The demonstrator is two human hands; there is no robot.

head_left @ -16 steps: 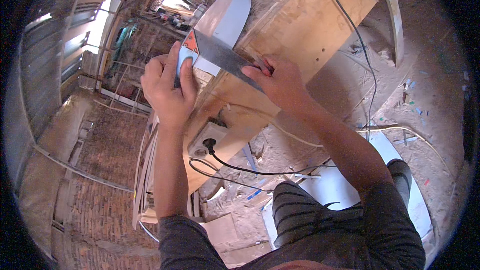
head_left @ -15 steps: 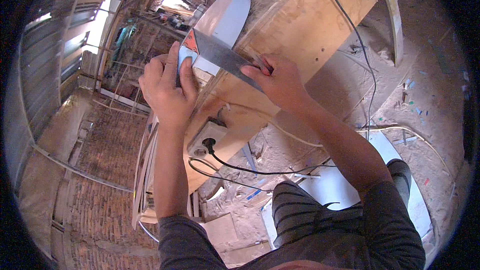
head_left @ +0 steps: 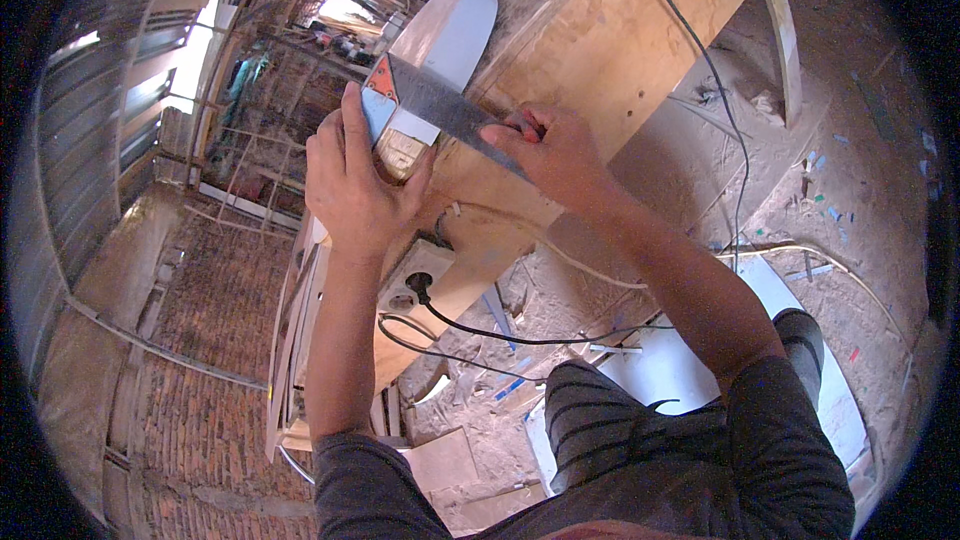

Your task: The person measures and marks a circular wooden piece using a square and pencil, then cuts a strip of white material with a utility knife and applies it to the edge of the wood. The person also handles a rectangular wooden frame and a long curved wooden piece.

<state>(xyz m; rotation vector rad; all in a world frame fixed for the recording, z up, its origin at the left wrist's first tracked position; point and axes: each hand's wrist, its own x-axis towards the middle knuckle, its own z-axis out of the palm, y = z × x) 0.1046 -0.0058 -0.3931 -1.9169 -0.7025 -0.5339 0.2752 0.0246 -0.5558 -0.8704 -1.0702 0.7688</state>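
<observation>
Nearest the camera, the person's dark striped shirt (head_left: 640, 450) fills the lower edge, with both bare forearms reaching up from it. Below the arms lie white board offcuts (head_left: 690, 370) on a dusty floor, and a black cable (head_left: 520, 338) runs to a plug in a white socket block (head_left: 412, 280) fixed to the side of the plywood workbench (head_left: 620, 30). The left hand (head_left: 355, 180) is closed around the near end of a light grey-blue panel piece (head_left: 440, 40), thumb and fingers gripping its edges, with the index finger stretched up beside the orange corner of a metal square ruler (head_left: 440, 105). The ruler lies slanted across the panel, touching it. The right hand (head_left: 555, 150) presses on the ruler's lower end, its fingers curled and pinching a small red object, probably a pencil, too hidden to tell. The panel rests on the bench's near edge, running away from the person. Farther off, a brick floor (head_left: 190, 340) and corrugated metal wall (head_left: 110, 120) stand to the left.
</observation>
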